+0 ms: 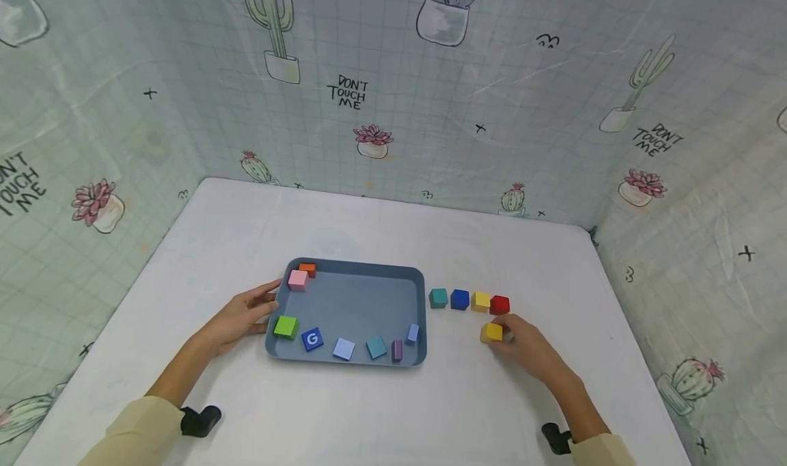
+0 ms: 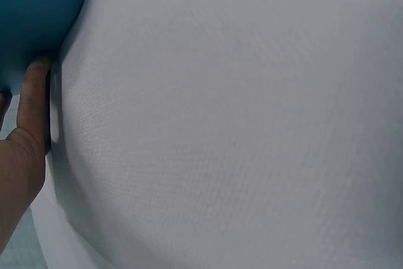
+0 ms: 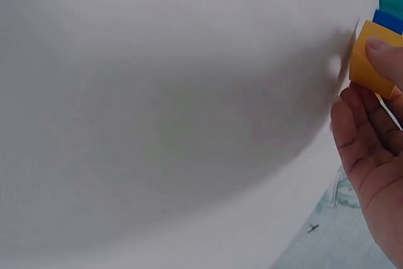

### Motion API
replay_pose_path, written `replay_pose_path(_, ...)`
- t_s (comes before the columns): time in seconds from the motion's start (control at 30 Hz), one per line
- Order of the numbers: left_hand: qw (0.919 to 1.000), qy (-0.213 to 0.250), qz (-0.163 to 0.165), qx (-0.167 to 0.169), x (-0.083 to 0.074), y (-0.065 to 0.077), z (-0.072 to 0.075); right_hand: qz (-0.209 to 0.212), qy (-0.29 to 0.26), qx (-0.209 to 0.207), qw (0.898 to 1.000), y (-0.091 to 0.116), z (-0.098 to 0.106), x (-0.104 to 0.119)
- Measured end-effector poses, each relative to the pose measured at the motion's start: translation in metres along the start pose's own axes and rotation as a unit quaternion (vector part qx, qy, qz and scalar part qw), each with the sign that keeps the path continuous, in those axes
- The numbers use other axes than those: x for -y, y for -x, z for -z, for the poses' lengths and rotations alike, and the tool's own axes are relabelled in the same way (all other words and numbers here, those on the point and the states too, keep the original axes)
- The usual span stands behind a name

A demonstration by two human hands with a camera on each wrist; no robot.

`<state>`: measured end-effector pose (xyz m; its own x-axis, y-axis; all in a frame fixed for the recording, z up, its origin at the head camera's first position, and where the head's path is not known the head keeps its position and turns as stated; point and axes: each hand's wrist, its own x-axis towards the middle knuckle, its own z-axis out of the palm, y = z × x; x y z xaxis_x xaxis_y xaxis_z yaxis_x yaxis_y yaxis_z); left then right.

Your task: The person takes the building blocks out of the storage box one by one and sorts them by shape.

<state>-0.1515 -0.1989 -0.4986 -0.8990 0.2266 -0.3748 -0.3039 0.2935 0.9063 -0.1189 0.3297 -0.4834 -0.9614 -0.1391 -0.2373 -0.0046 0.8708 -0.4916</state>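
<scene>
My right hand (image 1: 533,351) pinches a yellow block (image 1: 491,333) between thumb and fingers, low over the white table. In the right wrist view, the thumb lies on one face of it. Just behind stands a row of a teal block (image 1: 438,298), a blue block (image 1: 460,299), a second yellow block (image 1: 480,302) and a red block (image 1: 500,305). At the left end of a blue-grey tray (image 1: 363,302), my left hand (image 1: 238,321) touches the outer wall with its fingers. A nearly straight finger (image 2: 33,96) meets that wall in the left wrist view.
Inside the tray are a pink block (image 1: 298,280), an orange block (image 1: 308,270), a green block (image 1: 285,326), a blue block with a G (image 1: 312,339) and several more along the front. A cactus-print cloth (image 1: 406,111) hangs behind the white table (image 1: 369,411).
</scene>
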Motion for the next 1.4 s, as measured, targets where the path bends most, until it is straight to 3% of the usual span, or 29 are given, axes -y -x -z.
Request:
replay_pose_path(0.33,1.0,-0.001,0.003,0.002,0.001,-0.001,0.001,0.002,-0.003,-0.028,1.0,0.002,0.029,-0.038)
replay_pose_path(0.5,1.0,0.005,0.004,0.005,0.002,-0.001,0.002,0.007,-0.001,-0.033,0.999,-0.008,0.036,-0.051)
replay_pose_path(0.9,1.0,-0.003,0.005,0.003,-0.002,0.001,0.001,-0.016,-0.006,-0.001,1.0,-0.034,0.04,-0.048)
replay_pose_path(1.4,1.0,0.002,0.008,0.005,0.0,0.001,0.002,-0.016,-0.017,0.006,1.0,-0.04,0.038,-0.05)
